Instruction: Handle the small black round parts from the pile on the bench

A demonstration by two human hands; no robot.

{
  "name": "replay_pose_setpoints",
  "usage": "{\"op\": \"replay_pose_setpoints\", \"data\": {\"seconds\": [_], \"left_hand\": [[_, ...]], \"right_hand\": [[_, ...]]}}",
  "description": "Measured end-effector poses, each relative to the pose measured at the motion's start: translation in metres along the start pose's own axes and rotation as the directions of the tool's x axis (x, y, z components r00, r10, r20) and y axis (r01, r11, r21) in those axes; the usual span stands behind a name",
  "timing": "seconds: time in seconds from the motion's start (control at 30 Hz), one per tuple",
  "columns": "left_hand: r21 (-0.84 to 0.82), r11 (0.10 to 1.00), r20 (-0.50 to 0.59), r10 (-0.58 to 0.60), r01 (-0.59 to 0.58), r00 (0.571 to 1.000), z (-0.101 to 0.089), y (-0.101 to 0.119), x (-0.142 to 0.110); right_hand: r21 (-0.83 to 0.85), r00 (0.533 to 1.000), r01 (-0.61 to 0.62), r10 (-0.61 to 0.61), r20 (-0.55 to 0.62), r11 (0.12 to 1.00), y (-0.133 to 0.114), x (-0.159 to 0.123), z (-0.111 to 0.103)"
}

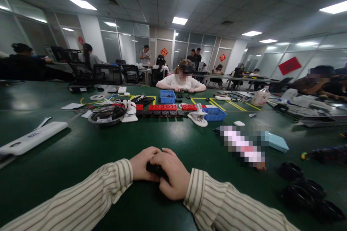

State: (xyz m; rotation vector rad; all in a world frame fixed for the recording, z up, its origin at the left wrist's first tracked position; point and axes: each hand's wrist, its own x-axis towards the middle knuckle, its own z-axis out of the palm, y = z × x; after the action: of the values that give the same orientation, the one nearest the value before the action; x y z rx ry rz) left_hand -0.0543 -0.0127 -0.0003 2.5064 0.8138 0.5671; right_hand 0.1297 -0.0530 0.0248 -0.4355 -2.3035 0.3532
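Just above the green table, close in front of me, both hands meet around a small black object (156, 169). Its kind cannot be made out, since fingers cover most of it. My left hand (142, 164) is closed around its far and left side. From the right, my right hand (175, 173) lies over it, fingers curled and overlapping those of the left. Only a dark strip shows between the two hands.
Ahead stand a row of red and black blocks (162, 107), two blue bins (215, 114), a metal bowl (104, 120) of cables and a white clip (199, 117). A long white device (35, 138) lies left; black rings (299, 195) lie right. A person sits opposite.
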Motion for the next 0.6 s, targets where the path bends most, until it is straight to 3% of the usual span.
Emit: {"op": "replay_pose_setpoints", "data": {"seconds": [0.1, 0.27, 0.43, 0.6], "left_hand": [[0.057, 0.998, -0.063, 0.017, -0.014, 0.998, 0.003, 0.004, -0.001], [0.237, 0.968, -0.141, -0.056, 0.089, 0.988, 0.005, 0.017, 0.001], [0.239, 0.965, -0.148, -0.071, 0.105, 0.986, 0.007, 0.023, 0.003], [0.158, 0.985, -0.071, -0.057, 0.068, 0.996, 0.004, 0.016, 0.003]], "right_hand": [[-0.091, 0.989, -0.138, 0.133, -0.058, 0.986, -0.002, 0.001, 0.0], [-0.307, 0.912, -0.405, 0.402, -0.078, 0.861, 0.001, 0.001, 0.006], [-0.391, 0.908, -0.401, 0.416, -0.049, 0.829, 0.002, 0.001, 0.008], [-0.261, 0.962, -0.261, 0.271, 0.003, 0.929, 0.002, 0.001, 0.004]]}}
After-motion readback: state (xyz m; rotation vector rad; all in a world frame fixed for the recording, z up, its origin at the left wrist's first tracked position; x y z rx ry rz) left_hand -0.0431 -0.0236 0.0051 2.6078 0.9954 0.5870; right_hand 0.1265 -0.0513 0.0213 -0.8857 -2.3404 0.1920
